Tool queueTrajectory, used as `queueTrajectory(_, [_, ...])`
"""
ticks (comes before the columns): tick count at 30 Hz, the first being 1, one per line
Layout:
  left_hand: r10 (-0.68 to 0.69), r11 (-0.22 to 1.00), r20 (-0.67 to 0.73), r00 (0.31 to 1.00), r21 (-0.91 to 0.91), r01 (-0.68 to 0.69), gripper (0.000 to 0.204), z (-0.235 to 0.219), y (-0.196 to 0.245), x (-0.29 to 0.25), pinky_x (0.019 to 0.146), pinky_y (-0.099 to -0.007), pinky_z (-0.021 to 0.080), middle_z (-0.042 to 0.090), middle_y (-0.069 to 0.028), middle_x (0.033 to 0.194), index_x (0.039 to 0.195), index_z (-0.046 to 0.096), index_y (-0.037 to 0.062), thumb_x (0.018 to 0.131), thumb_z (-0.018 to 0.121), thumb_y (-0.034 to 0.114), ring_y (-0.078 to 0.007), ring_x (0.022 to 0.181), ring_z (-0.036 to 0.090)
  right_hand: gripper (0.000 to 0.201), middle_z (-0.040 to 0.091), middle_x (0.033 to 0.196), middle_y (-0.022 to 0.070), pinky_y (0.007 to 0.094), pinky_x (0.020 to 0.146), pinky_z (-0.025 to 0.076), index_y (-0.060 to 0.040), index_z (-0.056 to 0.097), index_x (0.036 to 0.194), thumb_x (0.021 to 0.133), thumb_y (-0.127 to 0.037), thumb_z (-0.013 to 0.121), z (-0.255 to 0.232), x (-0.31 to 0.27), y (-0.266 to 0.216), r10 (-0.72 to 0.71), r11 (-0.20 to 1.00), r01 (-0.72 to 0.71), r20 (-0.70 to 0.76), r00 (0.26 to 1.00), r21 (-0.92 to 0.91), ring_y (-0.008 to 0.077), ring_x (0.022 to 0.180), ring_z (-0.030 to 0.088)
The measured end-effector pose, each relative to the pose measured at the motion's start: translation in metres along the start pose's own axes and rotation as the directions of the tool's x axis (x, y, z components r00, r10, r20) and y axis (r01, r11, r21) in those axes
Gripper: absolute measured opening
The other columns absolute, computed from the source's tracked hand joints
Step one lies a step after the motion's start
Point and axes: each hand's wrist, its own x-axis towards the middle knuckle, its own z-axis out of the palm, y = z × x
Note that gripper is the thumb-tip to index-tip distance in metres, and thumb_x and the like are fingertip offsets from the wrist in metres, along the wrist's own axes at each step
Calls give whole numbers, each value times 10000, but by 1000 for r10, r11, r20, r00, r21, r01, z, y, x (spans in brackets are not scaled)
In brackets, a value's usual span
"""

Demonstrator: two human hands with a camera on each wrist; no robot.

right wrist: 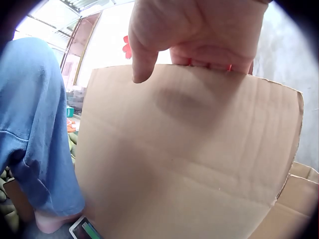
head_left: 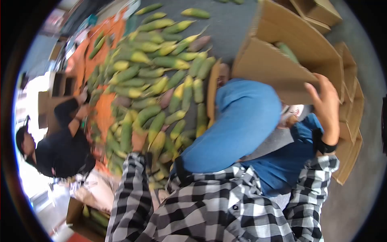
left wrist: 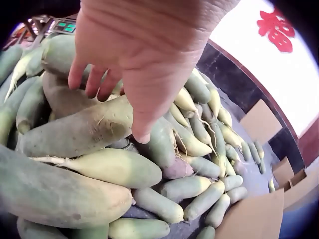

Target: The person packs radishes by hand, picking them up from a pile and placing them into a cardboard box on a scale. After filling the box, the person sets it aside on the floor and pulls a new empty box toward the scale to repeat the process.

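Observation:
Green radishes with pale yellow ends lie in a broad heap to my left. Down among them is my left hand, fingers spread apart from the thumb. In the left wrist view its thumb tip is right at the end of a brownish-green radish, with the fingertips above that radish. A tall cardboard box stands ahead of my right knee, a green radish showing inside. My right hand holds the box flap at its top edge, thumb on the near side, fingers behind and partly hidden.
More cardboard boxes are stacked at the right. Another person in dark clothes works across the heap, beside orange sheeting. An opened box with radishes stands at lower left. My bent knee lies between heap and box.

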Motion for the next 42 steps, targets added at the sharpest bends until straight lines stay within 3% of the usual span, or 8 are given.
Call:
queueTrajectory(6, [280,912,-198,939,-252,-325,497,-50,78,-66,917,-381,455,638,-184,1085,1197,536,-44,828,764,198,-311,1023,606,409,639,863,159,443,754,495,0,608,951,839,-388,670,10,-6,24,-161,987,157,-123,979,-40,351,864,630])
queueTrajectory(12, [311,744,-218,925,-550,-379,413,-180,263,-74,919,-302,454,610,-115,1202,1246,544,-49,924,686,168,-171,1047,581,415,651,1033,162,434,838,496,-18,639,1079,877,-380,660,10,-4,25,-95,993,106,-176,980,53,365,967,622])
queueTrajectory(16, [551,241,-565,615,-598,-765,515,-233,406,-102,1095,-470,395,466,-239,1395,1382,387,-105,999,531,207,-346,1269,503,366,650,1035,152,429,836,499,-34,647,1065,922,-369,612,4,-6,29,-26,992,63,-319,948,107,350,970,623])
queueTrajectory(20, [750,-178,-585,309,-628,-758,511,-248,531,-117,1142,-485,328,441,-288,1413,1361,409,-135,1000,495,215,-371,1319,453,324,646,928,139,440,760,515,-51,661,987,938,-363,589,3,-6,27,32,994,-9,-218,975,108,341,876,638])
queueTrajectory(25, [995,-21,-101,24,-428,-904,400,-189,650,-112,887,-325,496,658,-117,1115,1210,549,-23,895,700,171,-180,1006,631,322,674,834,134,434,736,529,-51,653,867,906,-368,611,15,-5,24,-48,994,65,-187,981,86,322,837,675])
queueTrajectory(32, [814,234,576,70,-215,-948,416,-116,697,-77,900,-368,474,653,-216,1102,1149,582,-44,933,626,309,-260,1042,629,220,642,781,130,437,688,523,-46,613,839,865,-259,661,19,-7,23,-41,992,61,-174,984,113,335,784,654])
queueTrajectory(36, [963,136,264,52,-309,-941,368,-171,661,-105,928,-324,457,655,-170,1084,1137,599,-52,1002,520,282,-239,1057,621,200,647,798,129,437,706,523,-47,618,844,861,-241,663,21,-7,21,-45,989,60,-108,993,139,331,808,657])
queueTrajectory(42, [921,382,72,383,-354,-853,292,-203,537,-116,975,-320,438,647,-112,1139,1198,582,-20,998,504,178,-207,1100,603,195,640,813,135,444,727,511,-39,619,875,847,-223,677,21,-5,21,-68,988,89,-168,984,123,341,823,645])
